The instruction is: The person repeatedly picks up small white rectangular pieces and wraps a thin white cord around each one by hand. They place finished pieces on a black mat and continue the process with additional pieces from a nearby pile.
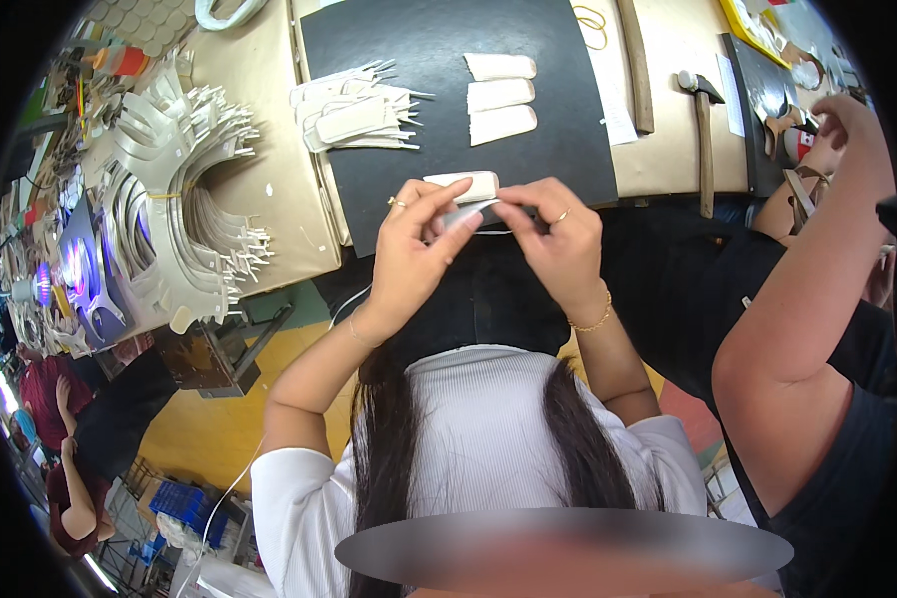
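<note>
Both of my hands are at the near edge of a black mat [448, 30]. My left hand [421, 237] pinches a thin whitish piece [465, 213] between thumb and forefinger. The fingertips of my right hand [556, 231] close on the same piece from the other side. Just beyond my fingers, a cream tapered piece [476, 183] lies on the mat, partly covered by my left hand. Farther off, three similar cream tapered pieces [500, 96] lie in a column. To their left is a loose pile of cream pieces with thin strips [359, 112].
Stacked curved cream pieces [184, 189] crowd the table at left. A hammer [705, 130] and a long wooden handle [636, 65] lie right of the mat. Close on my right is a co-worker's bare arm [807, 269]; another person [75, 478] is at far left.
</note>
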The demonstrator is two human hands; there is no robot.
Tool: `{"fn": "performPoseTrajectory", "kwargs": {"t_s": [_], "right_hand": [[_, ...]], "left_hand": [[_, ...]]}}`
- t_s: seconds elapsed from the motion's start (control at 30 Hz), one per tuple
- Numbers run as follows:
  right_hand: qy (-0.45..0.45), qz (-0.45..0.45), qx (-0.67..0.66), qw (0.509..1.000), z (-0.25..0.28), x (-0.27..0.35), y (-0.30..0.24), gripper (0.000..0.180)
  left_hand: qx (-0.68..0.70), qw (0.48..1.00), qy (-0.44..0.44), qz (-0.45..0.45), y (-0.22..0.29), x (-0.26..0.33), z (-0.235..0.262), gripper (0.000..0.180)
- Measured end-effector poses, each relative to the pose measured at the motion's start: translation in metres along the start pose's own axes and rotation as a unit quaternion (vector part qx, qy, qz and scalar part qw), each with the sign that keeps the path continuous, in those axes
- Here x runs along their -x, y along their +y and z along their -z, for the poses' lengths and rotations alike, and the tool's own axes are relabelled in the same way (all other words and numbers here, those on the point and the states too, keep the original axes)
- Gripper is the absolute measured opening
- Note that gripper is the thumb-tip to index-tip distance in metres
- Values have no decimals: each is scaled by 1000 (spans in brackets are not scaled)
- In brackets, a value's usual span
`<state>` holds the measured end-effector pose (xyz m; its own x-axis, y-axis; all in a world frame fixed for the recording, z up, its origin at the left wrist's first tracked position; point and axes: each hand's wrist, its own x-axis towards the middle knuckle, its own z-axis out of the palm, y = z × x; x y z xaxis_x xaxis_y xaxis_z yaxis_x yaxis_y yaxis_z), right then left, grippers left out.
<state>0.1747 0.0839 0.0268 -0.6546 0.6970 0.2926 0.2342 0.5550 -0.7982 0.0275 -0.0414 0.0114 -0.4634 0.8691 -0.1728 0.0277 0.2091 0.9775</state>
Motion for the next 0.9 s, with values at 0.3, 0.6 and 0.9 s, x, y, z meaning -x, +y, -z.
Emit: {"fn": "performPoseTrajectory", "kwargs": {"t_s": [0.3,0.6,0.9], "right_hand": [[-157,-265,-102,946,-2,-34,14,21],[-330,-230,31,915,-11,-71,9,25],[-368,-224,27,902,-14,-80,15,25]], "left_hand": [[-524,816,9,-244,-21,17,6,57],[-540,803,-5,-253,-24,15,15,52],[-545,798,-10,-257,-28,14,16,53]]}}
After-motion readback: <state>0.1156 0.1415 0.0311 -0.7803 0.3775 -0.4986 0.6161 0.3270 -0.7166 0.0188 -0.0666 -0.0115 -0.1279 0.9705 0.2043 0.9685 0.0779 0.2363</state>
